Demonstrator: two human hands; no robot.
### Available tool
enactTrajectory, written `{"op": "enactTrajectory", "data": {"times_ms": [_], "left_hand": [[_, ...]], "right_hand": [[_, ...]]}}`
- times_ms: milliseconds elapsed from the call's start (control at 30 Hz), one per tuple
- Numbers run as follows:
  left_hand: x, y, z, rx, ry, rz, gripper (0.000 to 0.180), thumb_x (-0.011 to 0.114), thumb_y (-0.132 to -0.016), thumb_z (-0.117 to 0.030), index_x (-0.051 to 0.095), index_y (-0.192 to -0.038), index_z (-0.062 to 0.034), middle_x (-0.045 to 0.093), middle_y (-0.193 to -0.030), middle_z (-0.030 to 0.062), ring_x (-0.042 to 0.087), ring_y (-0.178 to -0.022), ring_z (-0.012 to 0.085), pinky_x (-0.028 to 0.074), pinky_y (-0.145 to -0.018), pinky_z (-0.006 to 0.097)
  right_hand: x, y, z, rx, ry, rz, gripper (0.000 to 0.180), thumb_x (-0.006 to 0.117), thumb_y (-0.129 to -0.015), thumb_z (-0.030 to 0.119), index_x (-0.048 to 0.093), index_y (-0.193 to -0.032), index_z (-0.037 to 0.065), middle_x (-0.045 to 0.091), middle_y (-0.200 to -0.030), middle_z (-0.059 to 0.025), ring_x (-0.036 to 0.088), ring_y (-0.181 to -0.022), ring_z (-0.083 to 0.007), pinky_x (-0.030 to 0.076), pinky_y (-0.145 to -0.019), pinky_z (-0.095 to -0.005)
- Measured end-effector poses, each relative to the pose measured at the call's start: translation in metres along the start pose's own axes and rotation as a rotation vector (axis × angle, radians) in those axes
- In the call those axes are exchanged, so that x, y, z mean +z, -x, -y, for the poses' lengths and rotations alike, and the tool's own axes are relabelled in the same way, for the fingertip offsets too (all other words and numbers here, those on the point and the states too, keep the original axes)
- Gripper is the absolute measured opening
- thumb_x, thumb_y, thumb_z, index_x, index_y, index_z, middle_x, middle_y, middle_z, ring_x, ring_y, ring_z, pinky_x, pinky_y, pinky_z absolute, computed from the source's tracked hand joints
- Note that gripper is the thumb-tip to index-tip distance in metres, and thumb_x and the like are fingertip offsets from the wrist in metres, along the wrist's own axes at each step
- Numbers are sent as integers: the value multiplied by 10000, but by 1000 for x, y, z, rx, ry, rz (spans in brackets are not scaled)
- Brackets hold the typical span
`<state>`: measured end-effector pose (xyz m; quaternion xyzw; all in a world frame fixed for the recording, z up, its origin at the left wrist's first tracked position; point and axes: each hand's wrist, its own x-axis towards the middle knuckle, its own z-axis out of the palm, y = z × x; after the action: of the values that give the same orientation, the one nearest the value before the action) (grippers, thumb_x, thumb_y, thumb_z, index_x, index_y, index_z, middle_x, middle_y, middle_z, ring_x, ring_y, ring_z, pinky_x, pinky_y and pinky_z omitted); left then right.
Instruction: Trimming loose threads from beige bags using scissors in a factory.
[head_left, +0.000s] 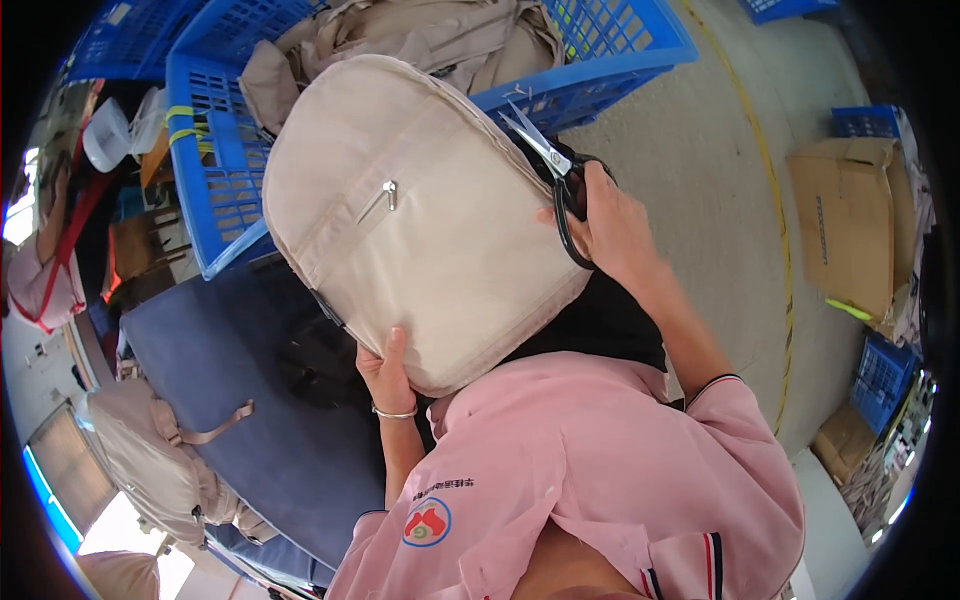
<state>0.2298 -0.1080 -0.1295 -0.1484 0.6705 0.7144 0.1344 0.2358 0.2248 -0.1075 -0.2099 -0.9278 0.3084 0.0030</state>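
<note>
A beige backpack (440, 240) leans up in front of me, its flat face with a small metal zipper pull (390, 195) turned my way. My left hand (388, 372) grips its lower left corner, thumb on the face and the other fingers hidden behind. In my right hand (610, 225) is a pair of scissors (562, 170) with black handles. The blades stand parted and point up and to the left, close to the backpack's right edge. My right fingers are around the handles and near the bag's side.
A blue plastic crate (225, 190) holding beige bags (430, 40) stands beyond the backpack. At my left, more beige bags (150, 450) lie by a dark blue padded surface (240, 400). To the right, a cardboard box (845, 230) stands past a yellow floor line (770, 150).
</note>
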Motion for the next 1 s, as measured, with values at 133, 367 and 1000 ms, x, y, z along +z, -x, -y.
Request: {"op": "enactTrajectory", "data": {"times_ms": [133,367,1000], "left_hand": [[4,4,-5,11,-61,-14,398,680,-909,-106,552,-1261,30,641,-1173,61,583,-1034,123,453,-923,268],[5,5,-6,-10,-90,-22,415,649,-918,-99,529,-1297,20,619,-1209,74,585,-1047,137,464,-921,274],[5,5,-5,-12,21,-11,421,690,-898,-116,551,-1270,25,632,-1177,50,573,-1042,116,446,-933,262]], "right_hand": [[-8,-33,16,-130,73,-19,715,664,-785,654,488,-928,-24,638,-799,-206,669,-737,-395,523,-590,-442],[-11,-60,45,-200,146,19,747,639,-785,686,499,-898,-39,639,-754,-204,672,-699,-396,535,-605,-451],[-7,-72,59,-140,173,130,689,635,-819,645,518,-836,-34,644,-655,-215,675,-676,-404,529,-599,-475]]}}
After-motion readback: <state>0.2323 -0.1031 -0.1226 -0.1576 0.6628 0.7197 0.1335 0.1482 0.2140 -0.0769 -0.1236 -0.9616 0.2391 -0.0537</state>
